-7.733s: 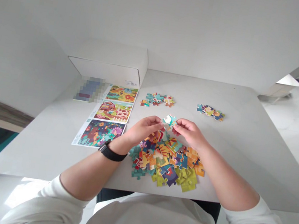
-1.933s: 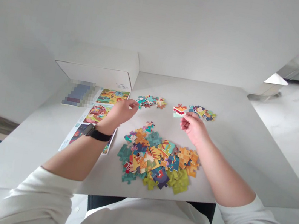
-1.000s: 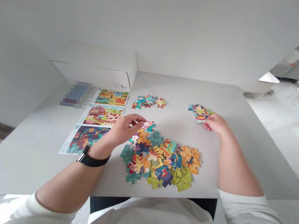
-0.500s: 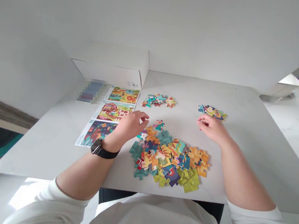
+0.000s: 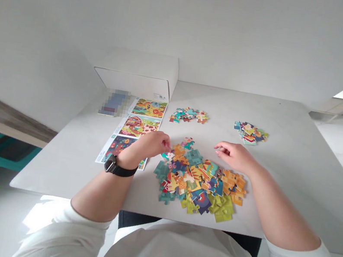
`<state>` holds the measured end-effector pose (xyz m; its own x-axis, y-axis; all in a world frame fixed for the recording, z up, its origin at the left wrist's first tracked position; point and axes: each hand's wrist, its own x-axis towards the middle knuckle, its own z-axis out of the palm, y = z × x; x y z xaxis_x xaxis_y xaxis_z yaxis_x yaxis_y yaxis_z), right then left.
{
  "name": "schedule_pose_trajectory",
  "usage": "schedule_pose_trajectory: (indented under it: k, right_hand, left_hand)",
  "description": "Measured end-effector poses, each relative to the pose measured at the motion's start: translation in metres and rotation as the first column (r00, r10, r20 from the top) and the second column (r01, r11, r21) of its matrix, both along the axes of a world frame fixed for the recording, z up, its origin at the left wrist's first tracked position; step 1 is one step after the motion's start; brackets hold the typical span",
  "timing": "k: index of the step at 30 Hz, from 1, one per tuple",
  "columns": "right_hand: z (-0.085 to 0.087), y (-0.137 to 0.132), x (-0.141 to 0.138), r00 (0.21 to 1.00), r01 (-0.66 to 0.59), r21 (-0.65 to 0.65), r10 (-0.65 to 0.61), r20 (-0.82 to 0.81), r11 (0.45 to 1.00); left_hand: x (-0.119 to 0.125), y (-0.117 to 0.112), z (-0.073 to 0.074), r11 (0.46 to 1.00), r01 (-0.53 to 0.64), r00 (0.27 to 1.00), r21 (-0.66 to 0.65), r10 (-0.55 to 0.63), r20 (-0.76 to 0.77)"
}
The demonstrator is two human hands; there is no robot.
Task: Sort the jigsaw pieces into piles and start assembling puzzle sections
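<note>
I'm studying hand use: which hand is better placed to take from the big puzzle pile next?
Probably the left hand: it appears nearer the puzzle pile, by its far left edge, than the right hand.

Multicoloured puzzle pieces (image 5: 202,199) lie loosely heaped, with two smaller piles (image 5: 189,114) farther back.

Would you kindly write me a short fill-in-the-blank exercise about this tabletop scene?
1. The black watch is on the person's ____ wrist.
2. Beyond the large puzzle heap lie ____ smaller piles.
3. The printed scenes left of the heap number ____.
4. The barn in the middle printed scene is coloured ____.

Missing words: left; two; three; red.
</note>
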<state>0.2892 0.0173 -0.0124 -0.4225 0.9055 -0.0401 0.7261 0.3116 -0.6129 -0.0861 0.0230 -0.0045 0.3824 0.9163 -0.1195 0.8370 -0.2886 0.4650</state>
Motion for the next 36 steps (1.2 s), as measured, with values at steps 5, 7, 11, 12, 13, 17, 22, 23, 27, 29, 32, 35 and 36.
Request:
schedule_pose_trajectory:
  k: [5,7,11,12,13,17,22,23,27,29,32,35,36]
  right_hand:
    - [-0.001,0.000,-0.001,1.000,0.000,0.005,0.000,0.017,1.000]
    - [-0.002,0.000,-0.001,1.000,-0.002,0.002,0.002,0.019,1.000]
    - [-0.005,0.001,0.001,1.000,-0.010,-0.004,0.010,0.016,1.000]
    - [-0.005,0.001,0.001,1.000,-0.008,-0.005,0.008,0.019,1.000]
    - [-0.005,0.001,0.001,1.000,-0.007,-0.006,0.007,0.020,1.000]
    - [-0.004,0.002,0.001,1.000,-0.011,-0.007,0.011,0.022,1.000]
    - [-0.003,0.002,-0.001,1.000,-0.008,-0.014,0.008,0.023,1.000]
    - [-0.003,0.002,-0.001,1.000,-0.006,-0.015,0.006,0.027,1.000]
    - [-0.004,0.002,0.000,0.999,0.002,-0.020,-0.001,0.047,1.000]
    - [-0.005,0.002,0.000,0.999,0.003,-0.024,-0.002,0.044,1.000]
    - [-0.005,0.002,0.000,1.000,-0.001,-0.025,0.002,0.024,1.000]
    - [-0.006,0.002,0.000,1.000,0.000,-0.012,0.001,0.020,1.000]
    - [-0.006,0.002,0.000,1.000,0.001,-0.011,0.000,0.022,1.000]
  left_hand:
    - [0.000,0.000,0.002,0.999,-0.038,0.995,-0.034,0.041,0.086]
    - [0.000,0.000,0.000,0.999,0.005,0.997,-0.042,-0.002,0.073]
    - [-0.003,0.000,0.003,0.998,-0.018,0.993,-0.065,0.026,0.119]
    - [-0.005,0.000,0.005,0.995,-0.037,0.986,-0.097,0.053,0.159]
    - [-0.006,0.001,0.007,0.989,-0.055,0.974,-0.140,0.084,0.211]
    - [-0.008,0.004,0.013,0.944,-0.100,0.810,-0.313,0.260,0.525]
    - [0.001,0.003,0.016,0.896,-0.100,0.509,-0.432,0.419,0.752]
    - [0.002,0.002,0.017,0.885,-0.091,0.458,-0.457,0.445,0.769]
    - [0.008,0.000,0.019,0.841,-0.039,0.296,-0.539,0.525,0.798]
    - [0.011,-0.001,0.019,0.828,-0.010,0.242,-0.560,0.546,0.802]
    - [0.013,-0.001,0.019,0.818,0.011,0.213,-0.575,0.560,0.800]
    - [0.014,-0.002,0.019,0.813,0.009,0.201,-0.582,0.569,0.797]
    - [0.014,-0.002,0.019,0.812,0.012,0.192,-0.583,0.571,0.798]
